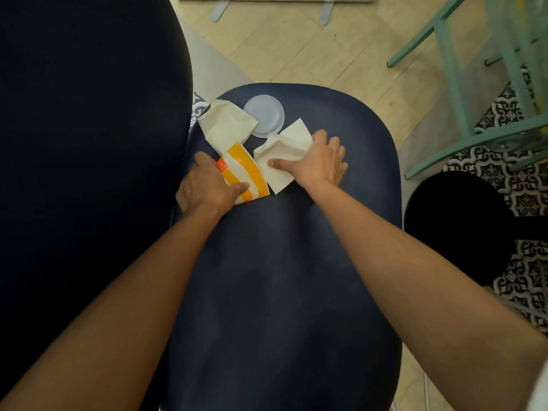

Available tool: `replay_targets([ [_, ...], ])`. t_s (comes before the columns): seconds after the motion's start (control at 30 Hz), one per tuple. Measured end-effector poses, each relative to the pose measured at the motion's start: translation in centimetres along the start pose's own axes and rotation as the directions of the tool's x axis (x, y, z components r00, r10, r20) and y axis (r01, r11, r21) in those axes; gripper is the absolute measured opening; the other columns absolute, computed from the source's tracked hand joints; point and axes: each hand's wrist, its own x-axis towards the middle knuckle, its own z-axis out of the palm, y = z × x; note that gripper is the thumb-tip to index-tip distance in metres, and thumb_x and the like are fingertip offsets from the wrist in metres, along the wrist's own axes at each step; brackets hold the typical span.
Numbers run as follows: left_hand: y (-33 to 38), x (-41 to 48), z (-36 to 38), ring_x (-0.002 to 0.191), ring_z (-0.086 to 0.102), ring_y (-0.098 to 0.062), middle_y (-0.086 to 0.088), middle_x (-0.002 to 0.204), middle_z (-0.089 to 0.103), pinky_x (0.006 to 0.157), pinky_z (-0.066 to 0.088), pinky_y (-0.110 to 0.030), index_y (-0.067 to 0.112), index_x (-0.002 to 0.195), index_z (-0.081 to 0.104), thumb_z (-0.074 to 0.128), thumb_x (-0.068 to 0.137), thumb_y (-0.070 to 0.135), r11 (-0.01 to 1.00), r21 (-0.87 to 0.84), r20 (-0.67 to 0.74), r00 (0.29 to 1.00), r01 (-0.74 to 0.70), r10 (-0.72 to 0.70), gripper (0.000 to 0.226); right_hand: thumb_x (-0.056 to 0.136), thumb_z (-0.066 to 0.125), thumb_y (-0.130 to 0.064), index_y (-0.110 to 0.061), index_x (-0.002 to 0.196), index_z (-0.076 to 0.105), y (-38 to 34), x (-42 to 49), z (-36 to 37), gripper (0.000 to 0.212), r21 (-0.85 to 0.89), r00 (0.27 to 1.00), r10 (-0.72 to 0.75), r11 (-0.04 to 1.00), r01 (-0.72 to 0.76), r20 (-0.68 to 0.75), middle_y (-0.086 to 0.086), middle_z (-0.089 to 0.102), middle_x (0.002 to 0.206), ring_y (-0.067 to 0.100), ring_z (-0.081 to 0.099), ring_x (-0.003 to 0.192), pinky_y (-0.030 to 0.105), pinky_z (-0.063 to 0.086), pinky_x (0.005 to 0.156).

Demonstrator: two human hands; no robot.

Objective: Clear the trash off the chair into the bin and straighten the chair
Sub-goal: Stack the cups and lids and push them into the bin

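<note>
The trash is spread on the far end of the dark blue chair seat (281, 262). A paper wrapper (237, 161) with yellow and orange stripes is laid on the left side of the seat, with its white end pointed away. A white napkin (281, 152) is found just beside it on the right, touching it. A clear round lid (264, 114) is laid flat behind them both, and its near edge is tucked under the wrapper and the napkin.

The wrapper is held by the left hand (204, 185). The thumb is pressed down on the yellow part, and the fingers are bent around the left edge. The napkin is held by the right hand (320, 161). The thumb is laid on top of it, and the fingers are curled over its right edge, so the paper is bunched up a bit between them. Both hands are only partly closed, and the lid is not touched by either one.

A big dark chair back (89, 143) is seen on the left. A black round shape (453, 226) is seen on the right, but what it is cannot be told. A green metal frame (462, 99) is stood on the wood floor (296, 48) and the patterned tiles (527, 188).
</note>
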Motion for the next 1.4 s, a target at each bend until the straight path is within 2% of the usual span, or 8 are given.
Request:
replay_targets([
  [0.13,-0.3,-0.3,-0.2,0.111,0.055,-0.031,-0.009,0.122,0.056,0.075,0.042,-0.038,0.018,0.121,0.039,0.075,0.068,0.053,0.998,0.055,0.031,0.999,-0.026,0.024,0.073,0.057,0.079,-0.060,-0.017,0.114,0.052,-0.2,-0.3,0.1,0.076,-0.002,0.996,-0.077,0.997,0.077,-0.032,0.002,0.046,0.122,0.023,0.040,0.118,0.037,0.036,0.090],
  [0.27,-0.8,-0.7,-0.3,0.110,0.054,-0.030,-0.007,0.118,0.058,0.072,0.038,-0.035,0.022,0.115,0.046,0.066,0.075,0.056,0.984,0.125,0.054,0.991,-0.126,0.120,0.057,0.062,0.083,-0.041,-0.017,0.102,0.055,0.0,-0.9,0.2,0.055,0.239,0.995,-0.069,0.970,0.050,0.070,0.000,0.063,0.104,0.021,0.057,0.099,0.037,0.051,0.077],
  [0.4,-1.5,-1.2,-0.2,0.100,0.057,-0.030,-0.007,0.107,0.060,0.068,0.038,-0.034,0.023,0.095,0.046,0.055,0.085,0.055,0.986,0.082,0.031,0.990,-0.143,0.141,0.035,0.067,0.081,-0.035,-0.018,0.101,0.057,0.4,-1.7,-0.1,0.044,0.272,0.994,-0.089,0.960,0.067,0.068,-0.001,0.065,0.098,0.020,0.060,0.092,0.036,0.053,0.073],
  [0.6,-2.1,-2.8,-0.4,0.094,0.055,-0.031,-0.011,0.103,0.060,0.065,0.037,-0.036,0.018,0.106,0.047,0.040,0.096,0.047,0.982,0.048,-0.055,0.982,-0.180,0.183,0.031,0.071,0.078,-0.037,-0.013,0.099,0.054,1.4,-3.5,-0.9,0.044,0.321,0.998,-0.066,0.945,0.058,0.013,-0.001,0.060,0.094,0.019,0.054,0.085,0.031,0.046,0.065],
  [0.9,-3.4,-6.5,-0.2,0.096,0.059,-0.034,-0.013,0.106,0.062,0.067,0.043,-0.037,0.018,0.120,0.045,0.038,0.096,0.047,0.987,-0.075,-0.147,0.981,-0.140,0.128,0.038,0.073,0.077,-0.036,-0.009,0.098,0.053,3.6,-7.4,-2.7,0.044,0.346,0.998,-0.068,0.936,0.068,-0.013,-0.002,0.058,0.090,0.020,0.055,0.084,0.042,0.053,0.074],
  [1.17,-5.3,-11.1,0.7,0.095,0.058,-0.035,-0.016,0.104,0.061,0.066,0.041,-0.037,0.013,0.116,0.045,0.032,0.098,0.046,0.979,-0.103,-0.187,0.970,-0.174,0.153,0.039,0.076,0.074,-0.036,-0.007,0.099,0.052,6.1,-13.6,-3.1,0.043,0.349,0.997,-0.076,0.935,0.071,0.002,-0.001,0.058,0.089,0.024,0.059,0.087,0.045,0.054,0.074],
  [1.4,-8.1,-16.0,1.4,0.085,0.057,-0.033,-0.016,0.095,0.060,0.063,0.041,-0.038,0.011,0.101,0.042,0.031,0.099,0.043,0.969,-0.051,-0.166,0.959,-0.240,0.228,0.034,0.082,0.069,-0.037,-0.009,0.100,0.051,9.4,-21.0,-2.8,0.037,0.341,0.998,-0.069,0.938,0.067,-0.005,-0.002,0.057,0.091,0.021,0.058,0.087,0.043,0.055,0.075],
])
